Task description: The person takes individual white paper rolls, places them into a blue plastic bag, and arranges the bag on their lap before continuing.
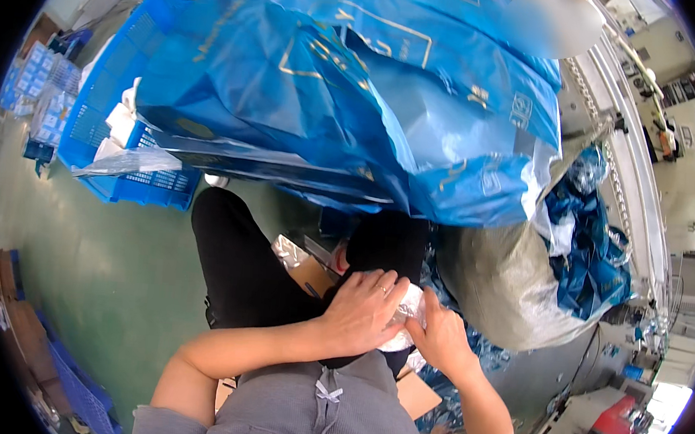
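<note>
Over my lap, a shiny white-silver bundle [407,306] sits between my two hands. What it is exactly I cannot make out, since fingers cover much of it. My left hand [359,313] lies over its left side, with the fingers bent onto it. From the right, my right hand [441,335] grips its other edge, the thumb pressed near the middle. Just ahead of my knees, large blue plastic bags [292,92] with gold print are heaped, partly over a blue plastic crate [101,111].
To the right stands a pale woven sack [492,283] holding crumpled blue wrappers [586,258]. Cardboard [311,277] lies on the green floor [117,281] between my legs. Boxes [42,83] are stacked far left. A metal frame with a chain [610,155] runs along the right.
</note>
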`<state>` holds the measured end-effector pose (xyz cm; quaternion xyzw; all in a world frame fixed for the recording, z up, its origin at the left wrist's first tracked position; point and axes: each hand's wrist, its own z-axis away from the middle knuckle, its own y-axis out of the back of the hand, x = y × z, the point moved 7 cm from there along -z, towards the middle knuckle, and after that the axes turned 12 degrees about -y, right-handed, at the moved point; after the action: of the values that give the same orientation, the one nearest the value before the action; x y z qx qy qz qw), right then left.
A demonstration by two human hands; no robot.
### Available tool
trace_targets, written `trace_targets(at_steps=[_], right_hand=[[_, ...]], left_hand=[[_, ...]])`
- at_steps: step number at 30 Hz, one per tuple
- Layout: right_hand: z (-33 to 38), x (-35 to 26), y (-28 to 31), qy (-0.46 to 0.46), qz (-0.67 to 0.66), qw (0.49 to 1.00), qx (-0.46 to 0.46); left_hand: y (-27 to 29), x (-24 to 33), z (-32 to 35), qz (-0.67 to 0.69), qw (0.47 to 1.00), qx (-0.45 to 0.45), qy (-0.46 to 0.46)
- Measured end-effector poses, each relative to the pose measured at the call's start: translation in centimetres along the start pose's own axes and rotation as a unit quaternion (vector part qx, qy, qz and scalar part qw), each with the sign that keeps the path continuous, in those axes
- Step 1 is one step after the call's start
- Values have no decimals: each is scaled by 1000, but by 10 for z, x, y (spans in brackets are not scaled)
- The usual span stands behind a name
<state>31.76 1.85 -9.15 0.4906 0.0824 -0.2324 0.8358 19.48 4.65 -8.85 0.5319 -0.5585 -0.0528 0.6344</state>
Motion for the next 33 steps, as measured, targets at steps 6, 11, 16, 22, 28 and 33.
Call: trace_targets(at_steps=[6, 11, 16, 22, 28, 33], right_hand=[[10, -6, 2, -2, 54, 998, -31], [19, 3, 2, 20, 4, 999, -50], [18, 14, 12, 2, -96, 988, -122], [13, 21, 20, 17, -100, 992, -79], [-14, 15, 44, 31, -239, 970, 14], [-9, -5, 51, 61, -176, 976, 114]], left_hand=[[-7, 19, -6, -160, 984, -27, -77], [-8, 25, -6, -168, 981, -45, -90], [-10, 8, -5, -73, 994, -64, -58], [0, 7, -11, 57, 996, 16, -59], [-14, 14, -20, 54, 995, 45, -74], [-21, -6, -21, 104, 994, 34, 10]])
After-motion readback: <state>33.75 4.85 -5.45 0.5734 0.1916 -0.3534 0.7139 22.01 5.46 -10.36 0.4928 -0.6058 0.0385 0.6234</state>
